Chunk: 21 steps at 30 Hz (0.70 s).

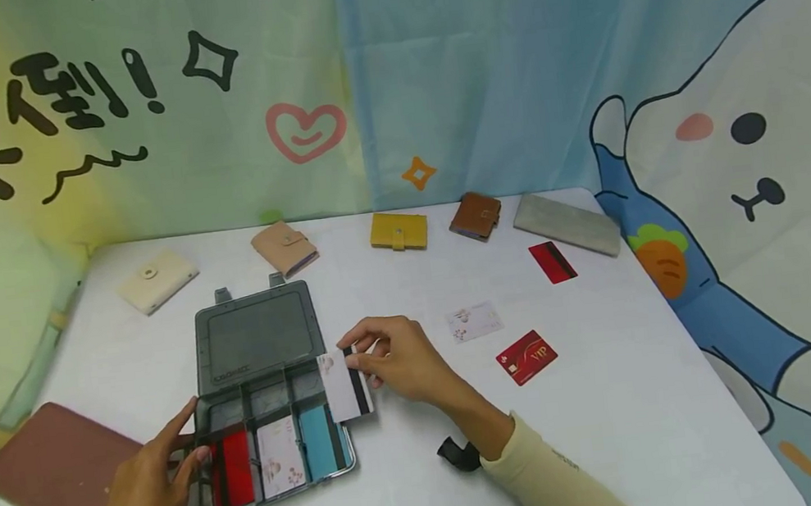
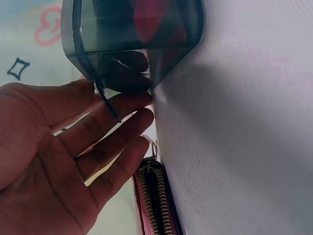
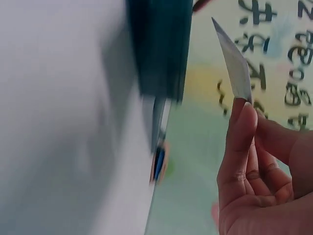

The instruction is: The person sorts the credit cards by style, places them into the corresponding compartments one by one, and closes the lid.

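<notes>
A dark grey plastic case [image 1: 254, 335] lies with its lid swung back, and several cards stand in its divided tray. My left hand [image 1: 144, 487] holds the case by its left side, thumb at the rim; the left wrist view shows its fingertips low along the wall. Between the thumb and fingers of my right hand [image 1: 405, 360] is a white card [image 1: 338, 388] with a black stripe, over the tray's right edge. In the tray are a red card [image 1: 238, 468], a white floral card [image 1: 281, 456] and a blue card [image 1: 317, 444].
Right of the case lie a floral card [image 1: 475, 321], a red VIP card [image 1: 526, 357] and a red striped card [image 1: 552, 262]. Several wallets line the back, including a yellow wallet [image 1: 399, 230] and a grey wallet [image 1: 566, 224]. A brown zippered pouch [image 1: 57, 471] is at left.
</notes>
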Motion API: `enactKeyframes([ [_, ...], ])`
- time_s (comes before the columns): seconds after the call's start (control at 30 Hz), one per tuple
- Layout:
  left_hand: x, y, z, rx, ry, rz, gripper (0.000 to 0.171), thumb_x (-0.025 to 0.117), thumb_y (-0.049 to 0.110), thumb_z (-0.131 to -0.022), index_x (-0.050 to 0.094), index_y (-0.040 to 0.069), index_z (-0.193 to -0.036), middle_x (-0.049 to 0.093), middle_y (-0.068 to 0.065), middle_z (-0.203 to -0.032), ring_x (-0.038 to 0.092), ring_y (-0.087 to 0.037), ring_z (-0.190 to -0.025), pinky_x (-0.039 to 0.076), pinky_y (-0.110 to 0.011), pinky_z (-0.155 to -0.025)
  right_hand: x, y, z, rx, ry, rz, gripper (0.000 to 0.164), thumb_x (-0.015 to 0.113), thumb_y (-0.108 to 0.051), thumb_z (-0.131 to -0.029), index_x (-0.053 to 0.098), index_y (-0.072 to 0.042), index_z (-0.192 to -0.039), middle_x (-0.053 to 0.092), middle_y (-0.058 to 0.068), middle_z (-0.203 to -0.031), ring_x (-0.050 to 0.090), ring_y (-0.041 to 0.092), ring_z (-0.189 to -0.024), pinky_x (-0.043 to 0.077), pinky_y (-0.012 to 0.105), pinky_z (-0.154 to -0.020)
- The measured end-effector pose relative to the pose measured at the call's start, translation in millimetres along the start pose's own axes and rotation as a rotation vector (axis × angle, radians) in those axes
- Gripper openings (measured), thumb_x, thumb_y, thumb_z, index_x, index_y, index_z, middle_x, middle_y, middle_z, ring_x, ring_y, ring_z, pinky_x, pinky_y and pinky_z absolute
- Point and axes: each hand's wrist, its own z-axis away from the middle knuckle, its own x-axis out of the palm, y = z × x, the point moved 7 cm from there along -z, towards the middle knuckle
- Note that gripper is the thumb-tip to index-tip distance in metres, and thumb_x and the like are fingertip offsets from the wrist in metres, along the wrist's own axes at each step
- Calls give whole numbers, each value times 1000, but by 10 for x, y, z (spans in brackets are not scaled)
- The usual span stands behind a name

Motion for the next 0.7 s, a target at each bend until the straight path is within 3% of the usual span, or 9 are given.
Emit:
enactKeyframes([
  [0.1, -6, -1, 9, -2, 8, -5, 73, 76, 8, -87, 43, 10, -151, 73, -23, -103, 73, -32, -78, 55, -54, -68, 266, -112, -16, -21, -85, -76, 17, 73, -15, -91, 74, -20, -108, 68, 0, -90, 67, 18, -59, 60, 45, -60],
  [0.27, -13, 17, 14, -5, 11, -8, 71, 76, 9, -87, 44, 10, -151, 74, -23, -104, 72, -32, -79, 54, -55, -68, 710, -194, -23, -25, -203, -79, 15, 71, -13, -92, 73, -17, -106, 67, -5, -85, 67, 11, -61, 59, 33, -55],
  [0.33, -14, 23, 11, 1, 18, -4, 70, 76, 8, -87, 44, 9, -150, 74, -23, -103, 72, -32, -78, 54, -55, -68, 852, -210, -15, -35, -235, -4, 14, 72, -14, -92, 73, -17, -106, 67, -8, -84, 66, 7, -62, 58, 26, -55],
  [0.43, -16, 20, 12, 4, 26, 0, 70, 76, 7, -87, 45, 9, -150, 74, -23, -102, 73, -31, -77, 55, -55, -68, 1005, -256, 14, -95, -272, 195, 15, 73, -20, -92, 74, -18, -107, 68, -12, -86, 60, -2, -66, 52, 14, -59],
  [0.57, -3, 0, 6, -13, 4, 0, 72, 75, 8, -87, 42, 9, -151, 73, -25, -104, 72, -32, -78, 55, -55, -68, 1086, -330, 66, -220, -275, 475, 18, 76, -31, -89, 76, -24, -106, 61, -14, -99, 52, -5, -80, 42, 11, -66],
  [0.7, 13, -4, 0, -30, -20, -10, 73, 74, 9, -89, 40, 10, -153, 72, -26, -106, 72, -34, -80, 55, -56, -70, 1014, -340, 81, -252, -263, 551, 23, 77, -39, -87, 77, -27, -107, 52, -11, -109, 50, 0, -93, 41, 13, -72],
])
